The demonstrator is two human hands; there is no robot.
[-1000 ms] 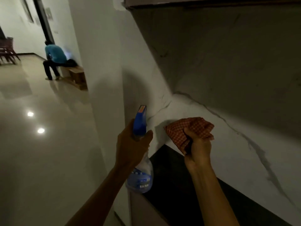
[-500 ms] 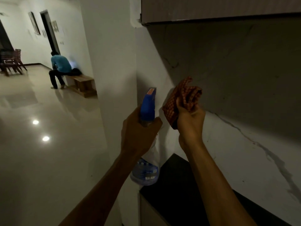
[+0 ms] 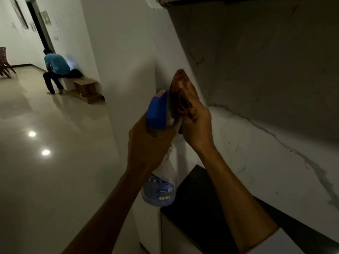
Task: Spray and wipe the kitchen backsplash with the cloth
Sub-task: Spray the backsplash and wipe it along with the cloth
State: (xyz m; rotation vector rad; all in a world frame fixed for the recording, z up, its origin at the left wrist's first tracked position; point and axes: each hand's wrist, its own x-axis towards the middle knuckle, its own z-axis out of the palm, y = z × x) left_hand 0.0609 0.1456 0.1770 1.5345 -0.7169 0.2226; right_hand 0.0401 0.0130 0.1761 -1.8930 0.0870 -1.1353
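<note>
Both hands busy: right hand [image 3: 196,123] presses crumpled checked cloth [image 3: 178,88] against veined marble backsplash [image 3: 256,143].

A dark, near-black worktop [image 3: 200,204] is running along the foot of the white veined backsplash [image 3: 266,162], meeting it in a straight seam. The stretch in view is lying bare, partly hidden behind a forearm. Its left end is stopping at a white side panel [image 3: 146,226] dropping toward the glossy pale floor [image 3: 55,180], which is reflecting two ceiling lights.
</note>
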